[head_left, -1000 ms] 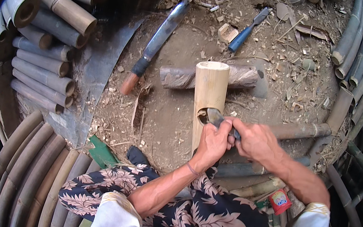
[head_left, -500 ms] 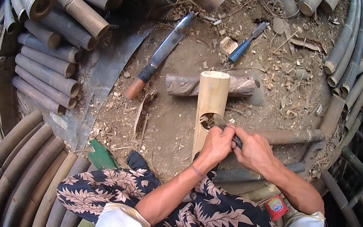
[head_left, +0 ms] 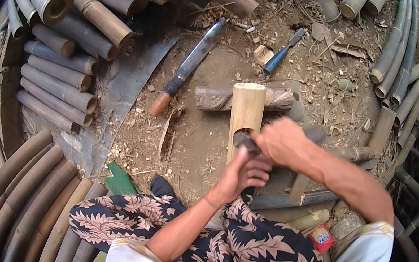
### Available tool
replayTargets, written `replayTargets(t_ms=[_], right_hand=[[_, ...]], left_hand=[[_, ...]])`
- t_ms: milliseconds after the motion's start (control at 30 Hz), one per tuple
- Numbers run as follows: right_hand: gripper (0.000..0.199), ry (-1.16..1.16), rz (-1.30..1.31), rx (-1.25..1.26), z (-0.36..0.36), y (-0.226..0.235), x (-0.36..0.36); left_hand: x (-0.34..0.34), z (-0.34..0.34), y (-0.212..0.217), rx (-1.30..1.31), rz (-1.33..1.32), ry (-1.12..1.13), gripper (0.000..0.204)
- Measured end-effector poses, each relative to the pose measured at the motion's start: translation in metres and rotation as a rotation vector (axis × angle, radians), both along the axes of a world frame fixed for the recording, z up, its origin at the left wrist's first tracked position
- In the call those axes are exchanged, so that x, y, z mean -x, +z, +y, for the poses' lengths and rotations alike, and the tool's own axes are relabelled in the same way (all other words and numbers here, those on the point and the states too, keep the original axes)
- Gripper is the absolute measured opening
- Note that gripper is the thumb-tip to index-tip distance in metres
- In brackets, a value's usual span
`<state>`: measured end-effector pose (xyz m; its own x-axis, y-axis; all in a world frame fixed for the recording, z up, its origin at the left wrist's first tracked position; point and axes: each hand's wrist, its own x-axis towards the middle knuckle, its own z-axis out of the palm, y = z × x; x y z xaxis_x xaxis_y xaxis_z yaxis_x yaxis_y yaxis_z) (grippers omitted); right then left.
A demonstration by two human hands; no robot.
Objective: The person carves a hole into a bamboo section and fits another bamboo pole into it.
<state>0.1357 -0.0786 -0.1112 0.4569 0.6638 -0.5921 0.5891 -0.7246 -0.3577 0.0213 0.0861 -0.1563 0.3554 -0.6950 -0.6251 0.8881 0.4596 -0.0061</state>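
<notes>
A pale cut bamboo piece (head_left: pixel 247 107) leans over a short rough log (head_left: pixel 278 99) on the dirt in front of me. It has a notch cut into its near side. My right hand (head_left: pixel 283 141) is closed on a dark metal tool (head_left: pixel 244 140) whose tip sits at the notch. Just below it, my left hand (head_left: pixel 243 174) grips the lower end of the bamboo piece, thumb pointing up toward the tool. The lower end of the bamboo is hidden by my hands and my patterned trouser leg.
A long machete (head_left: pixel 188 69) and a blue-handled chisel (head_left: pixel 280 56) lie on the chip-strewn ground beyond. Stacked bamboo sections (head_left: pixel 64 57) fill the left, curved poles (head_left: pixel 404 78) the right. A wooden stick (head_left: pixel 299 186), a red packet (head_left: pixel 320 238) and a green object (head_left: pixel 122 180) lie near my legs.
My right hand has lifted and shifted up over the notch with the tool. My left hand stays low on the bamboo. The view has tilted slightly.
</notes>
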Motion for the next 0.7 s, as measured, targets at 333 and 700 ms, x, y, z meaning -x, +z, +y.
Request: replayTargets(t_ms=[333, 700], right_hand=[[0.032, -1.633, 0.501, -0.563, 0.05, -0.025, 0.152], [0.039, -2.018, 1.27, -1.174, 0.097, -0.025, 0.074]], left_hand=[[0.02, 0.065, 0.05, -0.815, -0.998, -0.755, 0.072], [-0.103, 0.103, 0.07, -1.21, -1.241, -1.198, 0.03]])
